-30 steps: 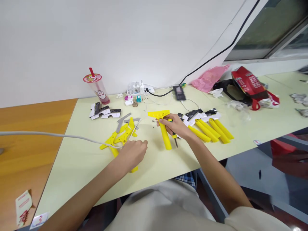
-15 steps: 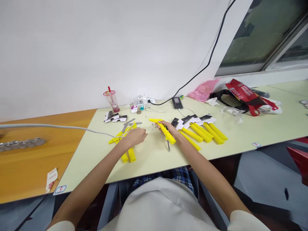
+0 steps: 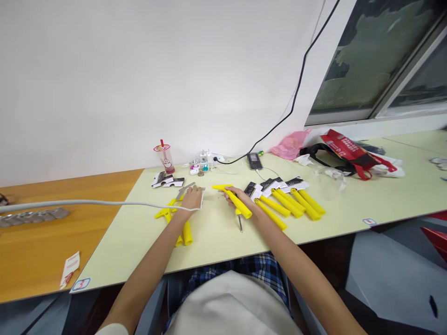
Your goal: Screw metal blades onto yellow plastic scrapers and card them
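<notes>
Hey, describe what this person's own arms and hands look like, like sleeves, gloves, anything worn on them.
Both forearms are bare up to short white sleeves: one cuff shows at the left arm's upper end by the bottom edge, the right one is out of frame. The left hand and right hand wear no gloves. No watch, ring or bracelet can be made out, though the hands are small in this view. No cables or markings on the arms.

On the table (image 3: 331, 209), the left hand (image 3: 192, 199) rests over a heap of scraper parts (image 3: 174, 216) left of centre. Just right of it, the right hand (image 3: 244, 202) lies on a scraper (image 3: 233, 199), a screwdriver (image 3: 239, 222) beneath. Further right sits a row of handles (image 3: 289, 204). Behind, by the wall, stands a cup (image 3: 166, 160); far right lies a bag (image 3: 344, 149).
</notes>
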`<state>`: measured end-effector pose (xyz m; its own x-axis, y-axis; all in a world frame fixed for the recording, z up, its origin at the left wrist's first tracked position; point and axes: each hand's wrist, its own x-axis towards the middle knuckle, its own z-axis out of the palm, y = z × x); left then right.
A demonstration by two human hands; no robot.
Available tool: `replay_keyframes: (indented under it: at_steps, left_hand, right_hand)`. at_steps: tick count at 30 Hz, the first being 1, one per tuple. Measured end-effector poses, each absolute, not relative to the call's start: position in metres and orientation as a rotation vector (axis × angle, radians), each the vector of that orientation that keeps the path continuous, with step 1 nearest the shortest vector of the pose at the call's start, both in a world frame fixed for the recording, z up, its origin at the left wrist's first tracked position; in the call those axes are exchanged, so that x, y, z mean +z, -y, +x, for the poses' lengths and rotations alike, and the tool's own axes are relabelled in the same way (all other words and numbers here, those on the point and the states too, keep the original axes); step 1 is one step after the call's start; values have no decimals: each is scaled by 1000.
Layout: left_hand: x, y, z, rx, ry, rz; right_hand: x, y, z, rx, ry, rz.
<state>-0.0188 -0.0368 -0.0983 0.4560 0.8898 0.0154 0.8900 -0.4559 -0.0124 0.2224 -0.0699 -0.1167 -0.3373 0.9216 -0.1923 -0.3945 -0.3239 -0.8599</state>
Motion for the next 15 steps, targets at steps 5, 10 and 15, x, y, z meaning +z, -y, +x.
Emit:
replay_keyframes:
  at_steps: [5,10,15]
  left_hand:
    - [-122,33,-21,-163,1530,-2801]
    - [-131,35,-18,-352,1308,-3020]
    - [-132,38,-11,-538,1154,-3219]
  right_hand:
    - [-121,68,222,1832,873,-903]
    - [-123,66,222,1842,839,-921]
    - [-124,65,223,1851,802,-895]
